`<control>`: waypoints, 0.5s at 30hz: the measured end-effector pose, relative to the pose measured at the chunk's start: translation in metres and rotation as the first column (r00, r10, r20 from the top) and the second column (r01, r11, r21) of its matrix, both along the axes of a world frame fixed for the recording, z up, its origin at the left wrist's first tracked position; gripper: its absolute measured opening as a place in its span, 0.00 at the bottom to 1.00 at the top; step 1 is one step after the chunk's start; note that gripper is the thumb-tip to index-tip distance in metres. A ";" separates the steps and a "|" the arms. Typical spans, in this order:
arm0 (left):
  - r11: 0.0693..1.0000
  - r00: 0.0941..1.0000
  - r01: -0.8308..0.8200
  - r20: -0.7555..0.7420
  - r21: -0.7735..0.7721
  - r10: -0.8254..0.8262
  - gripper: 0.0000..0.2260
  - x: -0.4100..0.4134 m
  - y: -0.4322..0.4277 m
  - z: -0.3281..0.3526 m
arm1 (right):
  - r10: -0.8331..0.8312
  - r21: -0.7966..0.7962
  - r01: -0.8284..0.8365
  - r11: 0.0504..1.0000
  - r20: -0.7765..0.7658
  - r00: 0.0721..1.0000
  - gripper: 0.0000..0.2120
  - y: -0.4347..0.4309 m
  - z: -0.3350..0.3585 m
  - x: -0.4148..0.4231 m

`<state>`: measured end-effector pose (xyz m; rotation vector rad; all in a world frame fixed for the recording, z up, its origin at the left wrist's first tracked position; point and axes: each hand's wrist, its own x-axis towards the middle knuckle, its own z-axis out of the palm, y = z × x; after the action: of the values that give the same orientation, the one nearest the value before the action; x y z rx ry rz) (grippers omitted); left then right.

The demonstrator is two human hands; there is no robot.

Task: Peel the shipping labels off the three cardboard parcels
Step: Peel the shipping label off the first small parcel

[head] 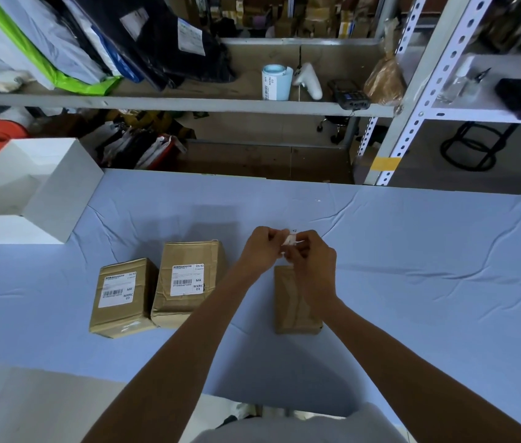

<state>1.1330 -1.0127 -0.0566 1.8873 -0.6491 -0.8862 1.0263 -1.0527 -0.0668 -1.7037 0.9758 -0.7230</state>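
Above the right parcel, a peeled label is pinched and crumpled between left hand and right hand. First of three judged done; next, the middle parcel label needs an edge lifted.

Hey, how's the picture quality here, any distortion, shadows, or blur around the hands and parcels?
Head view: wide-angle distortion bows the grey metal shelf edge; soft shadows fall on the light blue tablecloth; the printed white label on the middle brown cardboard parcel looks sharp; the crumpled white label pinched by left hand and right hand is blurred.
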 end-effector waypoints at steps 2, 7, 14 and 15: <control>0.999 0.999 0.023 0.023 0.030 -0.023 0.18 0.000 -0.002 0.001 | 0.008 -0.027 -0.009 1.000 -0.011 1.000 0.06 -0.002 -0.001 0.000; 0.997 0.997 0.051 0.046 0.065 -0.054 0.15 0.003 -0.001 -0.004 | 0.115 -0.175 -0.152 0.973 -0.205 0.972 0.07 -0.011 -0.005 -0.006; 0.994 0.996 0.033 -0.076 -0.104 -0.041 0.06 0.006 0.010 -0.003 | 0.265 -0.326 -0.491 0.808 -0.543 0.797 0.13 -0.023 -0.001 -0.014; 0.990 0.994 0.039 -0.099 -0.135 -0.053 0.06 0.006 0.011 -0.002 | 0.275 -0.338 -0.498 0.799 -0.531 0.802 0.12 -0.024 0.002 -0.014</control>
<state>1.1388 -1.0020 -0.0585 1.7035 -0.6745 -0.9397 1.0127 -1.0770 -0.0644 -2.4950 0.7288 -0.2715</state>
